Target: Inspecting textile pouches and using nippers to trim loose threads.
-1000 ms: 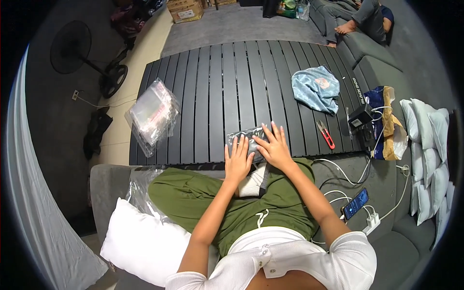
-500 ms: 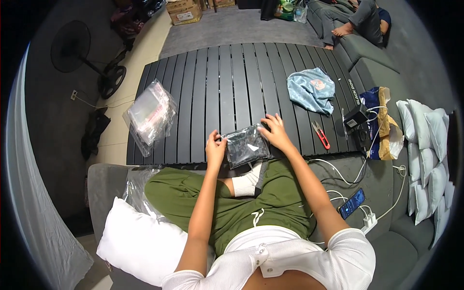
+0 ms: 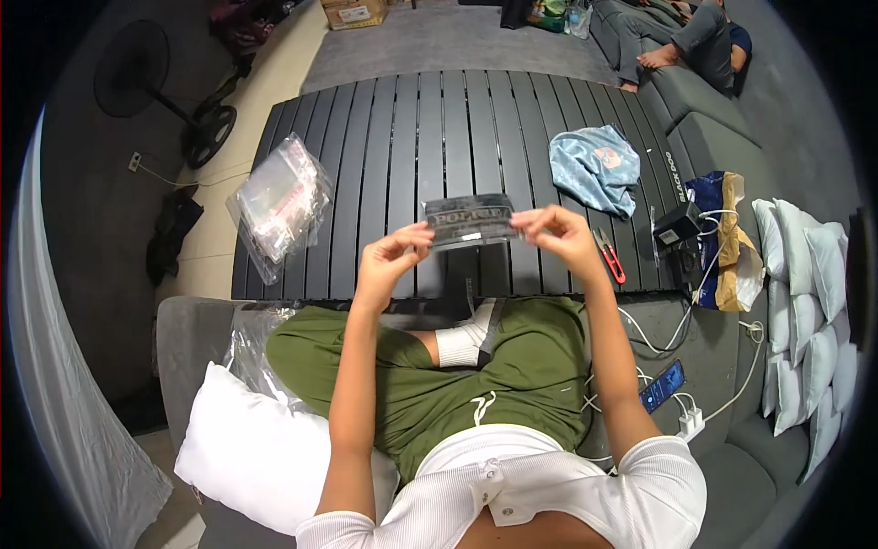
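A clear plastic packet with something dark inside (image 3: 469, 221) is raised above the near part of the slatted table, stretched level between both hands. My left hand (image 3: 391, 261) pinches its left end between thumb and fingers. At the right end, my right hand (image 3: 565, 240) grips it the same way. Pale lettering shows through the film. Below the packet a dark strip (image 3: 469, 284) shows at the table's near edge; I cannot tell whether it hangs from the packet. Further left lies a stack of clear plastic bags (image 3: 282, 206).
On the black slatted table (image 3: 366, 174), a light blue cloth (image 3: 596, 169) and red-handled thread snips (image 3: 609, 256) lie to the right. A black power adapter (image 3: 677, 229) with white cables is at the right edge. A phone (image 3: 662, 388) rests on the sofa. Another person (image 3: 686, 55) sits far right.
Both hands have lifted the packet off the table's near edge and tilted it up, so its lettered face shows. My right hand has closed on its end.
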`<act>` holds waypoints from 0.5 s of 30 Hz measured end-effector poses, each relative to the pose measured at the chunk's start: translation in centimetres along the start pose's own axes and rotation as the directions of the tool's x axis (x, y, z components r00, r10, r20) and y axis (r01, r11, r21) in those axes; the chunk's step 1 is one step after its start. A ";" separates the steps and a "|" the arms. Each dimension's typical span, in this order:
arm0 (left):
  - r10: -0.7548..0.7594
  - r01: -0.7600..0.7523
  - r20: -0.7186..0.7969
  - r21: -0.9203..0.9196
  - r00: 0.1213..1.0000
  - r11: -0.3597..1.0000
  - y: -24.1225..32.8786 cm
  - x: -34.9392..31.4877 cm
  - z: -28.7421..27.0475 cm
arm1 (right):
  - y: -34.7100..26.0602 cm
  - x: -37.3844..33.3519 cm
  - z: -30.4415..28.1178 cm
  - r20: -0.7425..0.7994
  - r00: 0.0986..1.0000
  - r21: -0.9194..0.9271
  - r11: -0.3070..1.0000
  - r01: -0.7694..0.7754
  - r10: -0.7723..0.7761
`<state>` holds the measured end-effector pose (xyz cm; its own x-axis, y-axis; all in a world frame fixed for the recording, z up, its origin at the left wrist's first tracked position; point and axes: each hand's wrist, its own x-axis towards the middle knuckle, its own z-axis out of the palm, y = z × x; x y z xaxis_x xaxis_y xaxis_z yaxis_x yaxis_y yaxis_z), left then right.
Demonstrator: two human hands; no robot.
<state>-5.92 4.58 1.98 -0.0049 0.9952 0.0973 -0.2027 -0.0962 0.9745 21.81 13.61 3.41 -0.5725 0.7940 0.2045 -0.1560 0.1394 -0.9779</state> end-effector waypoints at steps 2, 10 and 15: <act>-0.019 0.010 0.053 0.157 0.998 0.988 -0.3 -1.8 -0.9 | -0.3 -1.6 -0.4 0.091 0.996 -0.131 0.991 -0.012 0.025; 0.053 0.159 -0.441 0.429 0.896 0.889 -4.4 -3.7 0.2 | 5.5 -5.7 -0.5 -0.506 0.845 -0.313 0.877 -0.365 0.171; 0.230 0.018 -0.177 0.827 0.957 0.561 -8.3 0.0 5.7 | 8.2 -2.5 5.6 -0.244 0.950 -0.787 0.612 -0.077 -0.194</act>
<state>1.32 5.27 -4.94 -0.2250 0.9327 0.2817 0.6964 -0.0482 0.7160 17.51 9.42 -4.84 -0.3169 0.8719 0.3733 0.5823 0.4895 -0.6491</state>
